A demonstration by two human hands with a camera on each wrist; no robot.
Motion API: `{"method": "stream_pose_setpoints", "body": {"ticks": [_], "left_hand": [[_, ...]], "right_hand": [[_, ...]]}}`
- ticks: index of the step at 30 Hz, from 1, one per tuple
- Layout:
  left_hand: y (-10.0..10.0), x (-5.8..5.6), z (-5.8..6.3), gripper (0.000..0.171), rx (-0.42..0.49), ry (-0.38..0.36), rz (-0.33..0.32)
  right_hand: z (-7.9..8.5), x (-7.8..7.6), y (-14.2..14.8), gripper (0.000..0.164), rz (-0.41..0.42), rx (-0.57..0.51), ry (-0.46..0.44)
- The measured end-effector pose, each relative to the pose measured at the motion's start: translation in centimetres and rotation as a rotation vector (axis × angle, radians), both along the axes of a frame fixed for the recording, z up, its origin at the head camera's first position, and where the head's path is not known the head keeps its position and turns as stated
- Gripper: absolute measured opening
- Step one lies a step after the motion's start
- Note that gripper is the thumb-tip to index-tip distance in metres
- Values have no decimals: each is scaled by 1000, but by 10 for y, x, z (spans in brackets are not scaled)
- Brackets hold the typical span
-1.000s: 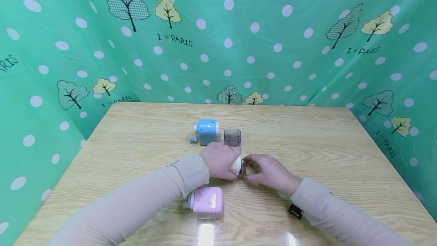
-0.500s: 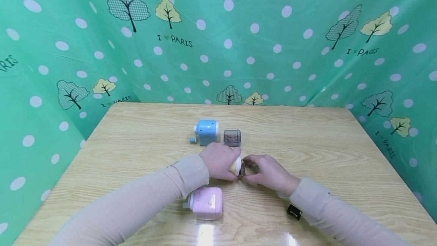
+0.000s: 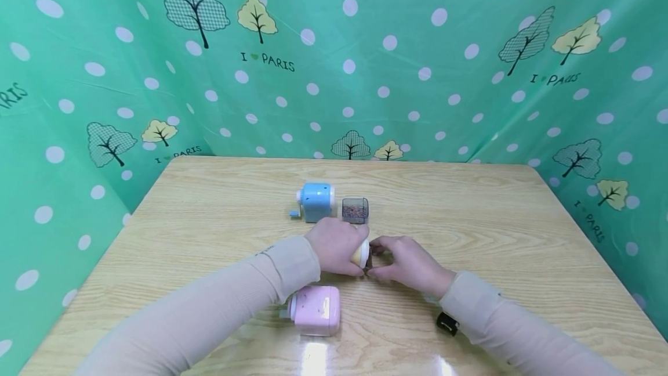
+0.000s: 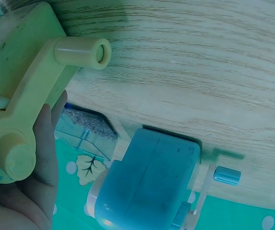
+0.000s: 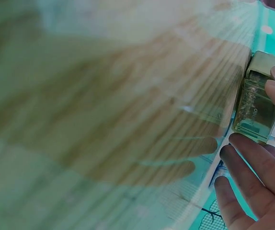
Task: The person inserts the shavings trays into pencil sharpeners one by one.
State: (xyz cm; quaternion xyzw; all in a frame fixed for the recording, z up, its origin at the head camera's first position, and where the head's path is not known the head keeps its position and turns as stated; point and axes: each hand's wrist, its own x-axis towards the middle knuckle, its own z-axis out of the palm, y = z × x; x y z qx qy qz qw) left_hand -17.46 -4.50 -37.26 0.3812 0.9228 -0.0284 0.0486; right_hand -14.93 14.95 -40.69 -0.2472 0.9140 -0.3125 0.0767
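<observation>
My left hand [image 3: 334, 246] grips a yellow crank pencil sharpener [image 3: 363, 253] low over the table, its white-rimmed end facing right. In the left wrist view the sharpener's crank [image 4: 37, 86] and round knob show, with fingers wrapped behind the body. From the right, my right hand [image 3: 404, 263] holds a see-through brownish shavings drawer [image 3: 369, 263] between thumb and fingers, right at the sharpener's open end. In the right wrist view the drawer [image 5: 255, 112] sits against the sharpener's pale body, with fingertips [image 5: 238, 141] along its lower edge. The left palm hides most of the sharpener in the head view.
Behind my left hand stands a blue crank sharpener [image 3: 317, 202], with a clear drawer of shavings [image 3: 355, 211] beside it. A pink sharpener [image 3: 317, 310] sits nearer, close to my left forearm. A green dotted curtain [image 3: 348, 91] hangs beyond the table's far edge.
My right hand has shifted slightly left, bringing the drawer closer against the yellow sharpener, so less of the drawer shows. The left hand and the other sharpeners stay in place.
</observation>
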Motion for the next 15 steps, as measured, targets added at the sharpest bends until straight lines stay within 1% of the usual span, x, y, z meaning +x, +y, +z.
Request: {"method": "stream_pose_setpoints", "body": {"ticks": [15], "left_hand": [[0, 1, 2, 58, 4, 3, -5]], "right_hand": [[-1, -3, -2, 51, 19, -16, 2]]}}
